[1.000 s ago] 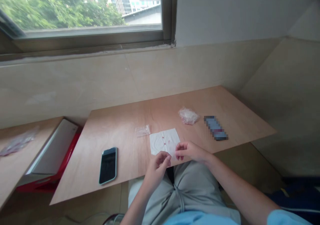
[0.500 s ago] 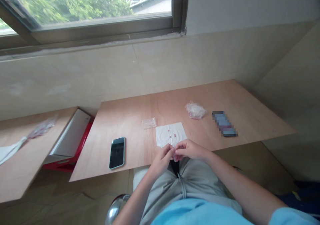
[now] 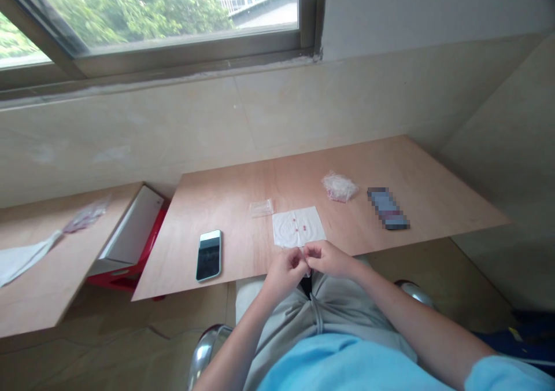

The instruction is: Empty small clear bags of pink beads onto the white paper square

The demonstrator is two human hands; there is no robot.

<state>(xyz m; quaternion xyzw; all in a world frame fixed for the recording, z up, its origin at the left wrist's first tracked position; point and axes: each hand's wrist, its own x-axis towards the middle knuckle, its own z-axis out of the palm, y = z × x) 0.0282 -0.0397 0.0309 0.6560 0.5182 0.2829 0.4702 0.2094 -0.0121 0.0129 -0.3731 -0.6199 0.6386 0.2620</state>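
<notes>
As the two bare hands draw together above the near edge of the plywood desk [image 3: 243,246], a black smartphone in a pale green case [image 3: 208,255] lies to their left, with a small clear plastic bag [image 3: 261,207] farther back. The left hand [image 3: 284,273] and right hand [image 3: 327,258] have closed the gap between them: both are curled narrow, fingertips meeting. I cannot tell what they pinch, if anything. Just behind them lies a white paper square dotted with red specks [image 3: 298,227]. Further right are a crumpled clear bag with pink bits [image 3: 339,187] and a pixel-blurred oblong object [image 3: 388,208].
</notes>
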